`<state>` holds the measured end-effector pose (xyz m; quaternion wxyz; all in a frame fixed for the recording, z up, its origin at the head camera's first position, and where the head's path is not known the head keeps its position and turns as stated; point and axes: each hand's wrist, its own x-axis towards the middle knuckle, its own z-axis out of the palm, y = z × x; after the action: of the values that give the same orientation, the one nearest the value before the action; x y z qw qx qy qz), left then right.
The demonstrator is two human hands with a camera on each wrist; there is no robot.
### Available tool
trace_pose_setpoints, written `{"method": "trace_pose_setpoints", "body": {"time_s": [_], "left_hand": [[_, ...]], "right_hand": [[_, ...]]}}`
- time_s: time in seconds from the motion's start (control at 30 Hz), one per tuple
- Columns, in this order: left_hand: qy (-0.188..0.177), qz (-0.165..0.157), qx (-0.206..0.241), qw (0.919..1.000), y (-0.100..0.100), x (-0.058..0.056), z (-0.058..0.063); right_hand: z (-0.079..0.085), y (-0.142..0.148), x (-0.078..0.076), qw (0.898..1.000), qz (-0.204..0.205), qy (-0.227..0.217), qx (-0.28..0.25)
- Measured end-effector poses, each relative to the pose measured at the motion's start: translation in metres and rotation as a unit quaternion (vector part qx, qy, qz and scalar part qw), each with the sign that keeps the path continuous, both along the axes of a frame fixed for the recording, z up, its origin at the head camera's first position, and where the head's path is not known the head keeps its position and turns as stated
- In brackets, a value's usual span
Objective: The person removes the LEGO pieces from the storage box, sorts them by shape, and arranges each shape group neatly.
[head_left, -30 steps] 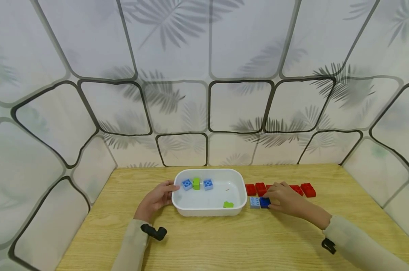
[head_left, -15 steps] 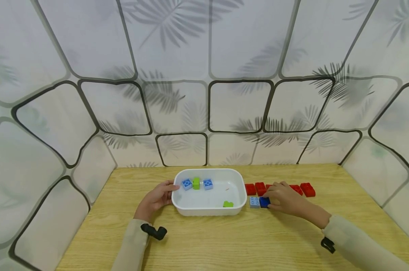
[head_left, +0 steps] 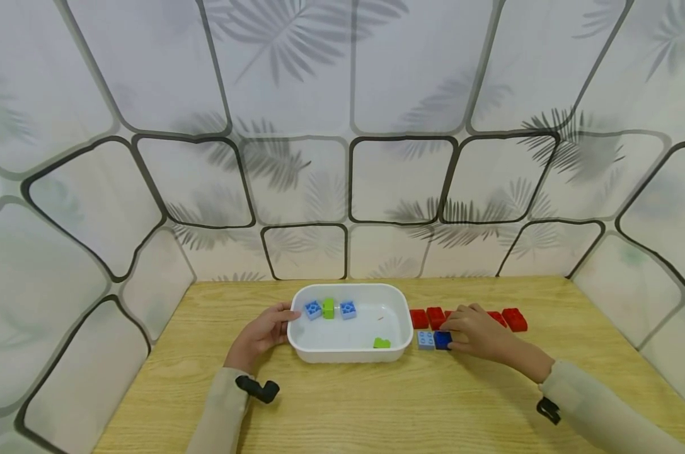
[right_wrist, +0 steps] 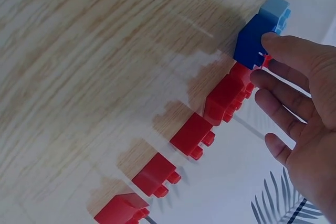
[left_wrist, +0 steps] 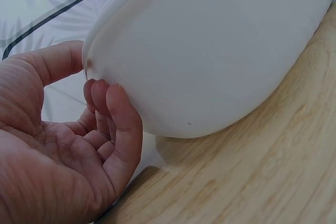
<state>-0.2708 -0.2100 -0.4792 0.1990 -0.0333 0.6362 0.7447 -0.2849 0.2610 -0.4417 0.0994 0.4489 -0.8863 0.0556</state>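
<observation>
My left hand (head_left: 265, 331) holds the left end of a white plastic tub (head_left: 350, 355), thumb over the rim and fingers bent against the outer wall in the left wrist view. Over on the right, my right hand (head_left: 481, 334) pinches a dark blue toy brick (right_wrist: 252, 43) between thumb and forefinger. That brick stands beside a light blue brick (head_left: 425, 340), just right of the tub. Behind them runs a row of red bricks (right_wrist: 191, 135), partly hidden by the right hand in the head view.
Inside the tub lie two light blue bricks (head_left: 348, 309), a green brick (head_left: 328, 308) between them, and another green piece (head_left: 382, 343) near the front wall. The wooden table (head_left: 342, 410) meets a patterned backdrop (head_left: 387, 249) at the back and sides.
</observation>
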Motion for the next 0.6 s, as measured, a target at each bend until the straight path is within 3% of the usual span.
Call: {"method": "trace_pose_setpoints", "body": {"time_s": [0.3,0.6], "left_hand": [[0.014,-0.009,-0.004,0.9999,-0.003,0.000,-0.001],[0.020,-0.017,0.003,0.9997,-0.004,-0.001,-0.003]], "right_hand": [[0.008,-0.005,-0.003,1.000,0.008,0.000,-0.006],[0.033,-0.024,-0.017,0.999,0.030,0.027,-0.003]]}}
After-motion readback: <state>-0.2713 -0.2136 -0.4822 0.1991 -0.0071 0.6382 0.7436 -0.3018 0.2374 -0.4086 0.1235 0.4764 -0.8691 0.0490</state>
